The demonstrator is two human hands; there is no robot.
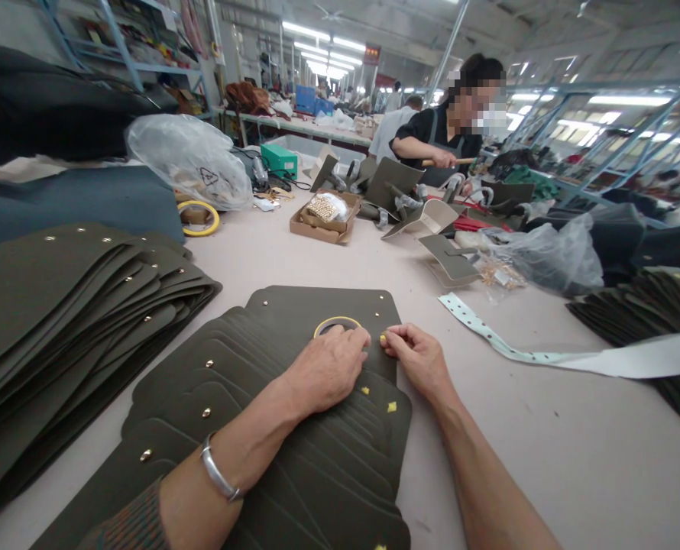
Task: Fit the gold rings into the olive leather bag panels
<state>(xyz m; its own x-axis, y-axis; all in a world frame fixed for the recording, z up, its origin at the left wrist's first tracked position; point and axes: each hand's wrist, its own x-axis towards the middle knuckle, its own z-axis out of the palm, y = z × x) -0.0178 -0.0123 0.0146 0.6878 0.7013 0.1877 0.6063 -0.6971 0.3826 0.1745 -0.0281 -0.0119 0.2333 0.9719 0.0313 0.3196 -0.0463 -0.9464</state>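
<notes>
Dark olive panels [294,458] with gold studs lie overlapped in front of me. My left hand [331,370] rests over them, its fingers curled on a roll of yellow tape [338,320]; only the roll's far rim shows. To its right, my right hand [417,357] is closed in a pinch on a small piece of yellow tape [383,337], close to the right edge of the topmost panel. Small yellow tape pieces [391,407] stick to the panels below my hands. A silver bangle [218,470] circles my left wrist.
A stack of studded panels [59,305] lies left, with another yellow tape roll [199,218] behind it. A cardboard box [322,229] with gold parts stands farther back. A pale perforated strip [506,347] crosses the right side. A co-worker [443,137] stands across the table.
</notes>
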